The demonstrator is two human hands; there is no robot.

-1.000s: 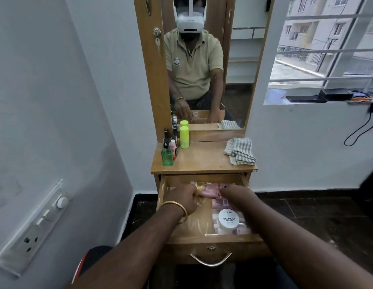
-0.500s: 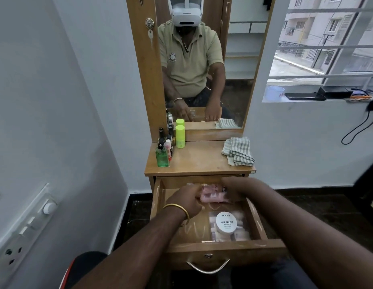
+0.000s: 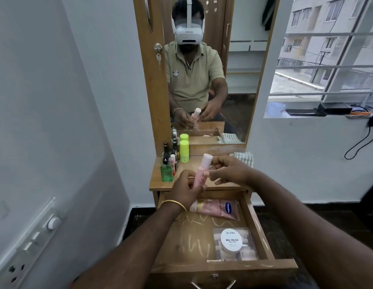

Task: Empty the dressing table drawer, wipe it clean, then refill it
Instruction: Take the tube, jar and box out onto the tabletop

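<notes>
- Drawer [image 3: 262, 232] of the dressing table [image 3: 160, 182] stands pulled out, with chalky smears across its bare wooden floor
- left hand [image 3: 186, 189], a gold bangle [image 3: 174, 204] on its wrist, is curled round the lower part of a pink bottle [image 3: 201, 173], held tilted above the drawer's back edge with the pale cap uppermost
- right hand [image 3: 229, 171] sits just beside the bottle's upper half, fingers bent and fingertips close to it; whether they pinch it I cannot tell
- a pink lotion tube [image 3: 217, 208] lies across the back of the drawer
- a white nail polish jar [image 3: 232, 240] rests on a clear box [image 3: 247, 254] in the front right corner
- on the tabletop: a green bottle [image 3: 166, 173], small dark bottles [image 3: 167, 152] and a lime-green bottle [image 3: 184, 151] at the left, a striped cloth [image 3: 245, 158] at the right
</notes>
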